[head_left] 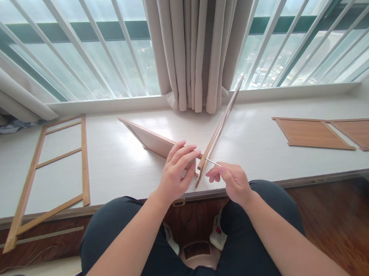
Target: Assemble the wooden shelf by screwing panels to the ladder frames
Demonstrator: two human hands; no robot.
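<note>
Wooden panel (155,142): centre of the view, tilted, standing clear of flat on the white ledge (252,129), its near end under the person's left hand.
Left hand (174,172): grasping that near end, fingers spread over the top, thumb lower down.
Upright wooden section (210,144): just right of centre, set on edge and slanting towards the upper right; its near end lies beside the panel's end, between the two hands.
Right hand (235,180): closed around a thin metal tool (212,162); I cannot tell the tool's kind, since its other end is hidden in the grip.
Tool tip: pointing left, at the near end of the upright section.
Ladder-like wooden frame (85,160): left of the view, lying on the ledge, its lower end jutting past the front edge.
Brown panels (312,133): a pair at the far right, lying flat.
Curtain (188,50): upper centre, gathered in folds before barred windows.
Dark trousers (111,230): lower centre, knees against the ledge, wooden floor (333,212) at lower right.
</note>
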